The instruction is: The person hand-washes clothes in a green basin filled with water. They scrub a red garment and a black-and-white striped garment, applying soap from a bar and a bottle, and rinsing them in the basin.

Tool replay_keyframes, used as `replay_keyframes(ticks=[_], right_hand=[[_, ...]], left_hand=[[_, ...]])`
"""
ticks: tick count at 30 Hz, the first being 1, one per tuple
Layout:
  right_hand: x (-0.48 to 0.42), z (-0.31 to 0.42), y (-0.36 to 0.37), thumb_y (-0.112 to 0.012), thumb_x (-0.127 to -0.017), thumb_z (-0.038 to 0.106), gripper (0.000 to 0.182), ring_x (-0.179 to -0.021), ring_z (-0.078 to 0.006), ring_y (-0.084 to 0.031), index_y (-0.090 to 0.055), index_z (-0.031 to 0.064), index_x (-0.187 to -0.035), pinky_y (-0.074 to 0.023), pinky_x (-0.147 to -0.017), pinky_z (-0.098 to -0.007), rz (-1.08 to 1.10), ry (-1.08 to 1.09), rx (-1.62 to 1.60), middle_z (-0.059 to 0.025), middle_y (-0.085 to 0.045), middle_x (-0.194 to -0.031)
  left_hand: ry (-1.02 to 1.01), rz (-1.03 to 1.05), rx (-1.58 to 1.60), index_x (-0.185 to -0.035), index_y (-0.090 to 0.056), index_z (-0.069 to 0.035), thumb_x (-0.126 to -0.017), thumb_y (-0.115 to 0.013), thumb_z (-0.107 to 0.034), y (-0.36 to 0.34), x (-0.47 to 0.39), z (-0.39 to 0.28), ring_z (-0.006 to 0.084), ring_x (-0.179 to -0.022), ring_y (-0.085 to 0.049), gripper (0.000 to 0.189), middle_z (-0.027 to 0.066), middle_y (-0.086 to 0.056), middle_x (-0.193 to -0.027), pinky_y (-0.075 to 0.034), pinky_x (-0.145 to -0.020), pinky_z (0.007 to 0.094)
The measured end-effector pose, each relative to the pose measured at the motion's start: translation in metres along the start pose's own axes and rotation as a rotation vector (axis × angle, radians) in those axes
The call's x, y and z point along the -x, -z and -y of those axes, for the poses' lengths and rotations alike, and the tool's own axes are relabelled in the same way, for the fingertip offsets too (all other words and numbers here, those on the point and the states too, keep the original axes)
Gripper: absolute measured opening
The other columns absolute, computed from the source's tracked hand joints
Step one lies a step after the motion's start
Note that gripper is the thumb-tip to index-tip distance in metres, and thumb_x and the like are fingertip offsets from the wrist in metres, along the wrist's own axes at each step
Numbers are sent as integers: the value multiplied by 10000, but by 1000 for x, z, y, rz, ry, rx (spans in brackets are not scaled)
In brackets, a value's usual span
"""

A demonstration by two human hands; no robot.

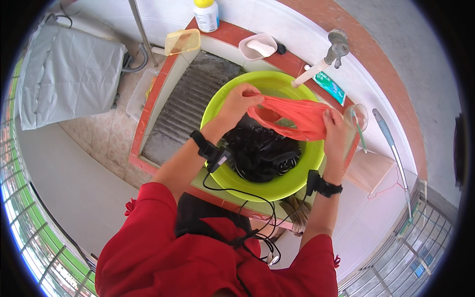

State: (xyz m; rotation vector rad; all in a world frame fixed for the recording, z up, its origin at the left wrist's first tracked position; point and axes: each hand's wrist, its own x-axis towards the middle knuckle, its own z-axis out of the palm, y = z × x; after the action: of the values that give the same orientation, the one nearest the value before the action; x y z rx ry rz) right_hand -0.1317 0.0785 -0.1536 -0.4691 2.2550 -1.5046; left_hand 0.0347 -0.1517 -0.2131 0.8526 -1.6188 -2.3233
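Observation:
A wet coral-red cloth garment [300, 115] is stretched over a lime-green plastic basin [222, 185]. My left hand [243, 98] grips its left end between thumb and fingers, near the basin's far rim. The right end is pinched in my right hand [335, 128], by the basin's right side. Below the garment, dark wet clothing [259, 148] lies in the basin, with some water around it. Black straps with cabled devices sit on both wrists. The garment covers part of the far inside of the basin.
A metal tap [337, 48] with a pale spout reaches over the basin's far edge. Along the red-tiled ledge are a soap dish [258, 47], a white bottle [206, 16], a toothpaste tube [329, 86] and a cup with a toothbrush [358, 115]. A ribbed washing slab [185, 100] lies left.

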Motion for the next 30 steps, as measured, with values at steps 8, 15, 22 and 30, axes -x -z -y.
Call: replay_keyframes(ticks=[8, 15, 22, 30], right_hand=[[-12, -167, -79, -588, -857, 180, 193, -928, -414, -578, -623, 30, -972, -483, -815, -454, 98, 252, 717, -216, -602, -1006], [-7, -149, -90, -608, -808, 121, 140, -883, -360, -621, -650, 51, -922, -500, -752, -450, 241, 17, 890, -183, -634, -1002], [20, -25, -50, -672, -805, 30, 69, -665, -67, -504, -607, 7, -812, -410, -621, -229, 448, -314, -92, 23, -568, -724], [91, 113, -4, -649, -827, 6, 68, -754, -67, -529, -582, 7, -834, -443, -703, -224, 556, -120, -18, 19, -576, -787]], left_hand=[[-40, -51, -475, -1033, -662, 30, -790, -654, -143, -4, 24, 51, 198, -830, -615, 298, 143, -664, -944, -480, -788, 304], [676, 162, 69, -1225, -509, -21, -851, -646, -291, -17, 53, 61, 287, -1012, -577, 481, 146, -545, -1126, -527, -822, 467], [941, 38, 704, -1324, -338, -15, -804, -724, -419, -55, 52, 37, 403, -1016, -566, 763, 241, -466, -1155, -475, -904, 595], [741, 6, 805, -894, -516, -158, -913, -623, -254, -79, 25, 52, 199, -790, -626, 144, 30, -597, -893, -526, -749, 442]])
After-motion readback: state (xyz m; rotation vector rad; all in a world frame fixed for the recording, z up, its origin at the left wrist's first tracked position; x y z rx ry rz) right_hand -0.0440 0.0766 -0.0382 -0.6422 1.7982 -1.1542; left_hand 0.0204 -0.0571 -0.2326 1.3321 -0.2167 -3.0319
